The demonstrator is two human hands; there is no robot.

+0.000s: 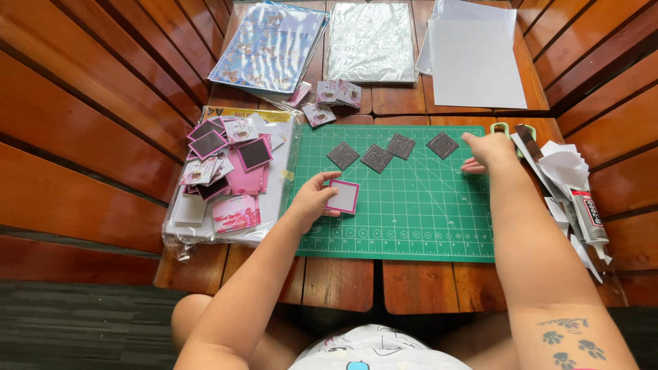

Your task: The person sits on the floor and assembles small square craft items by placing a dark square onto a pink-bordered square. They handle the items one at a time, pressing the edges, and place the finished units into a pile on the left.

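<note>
My left hand (312, 200) holds a small square card with a pink border (343, 196) flat on the green cutting mat (411, 219). My right hand (488, 152) rests at the mat's far right edge, fingers curled, just right of a dark grey square (443, 144). Three more dark grey squares (376, 157) lie in a row across the mat's far half. What my right hand grips, if anything, is hidden.
A heap of pink and dark square cards (223, 164) lies on a plastic sleeve at the left. Glue tube (589, 216) and paper scraps (565, 168) sit at the right. Patterned sheets (271, 44), a silver sheet (370, 41) and white paper (473, 62) lie at the back.
</note>
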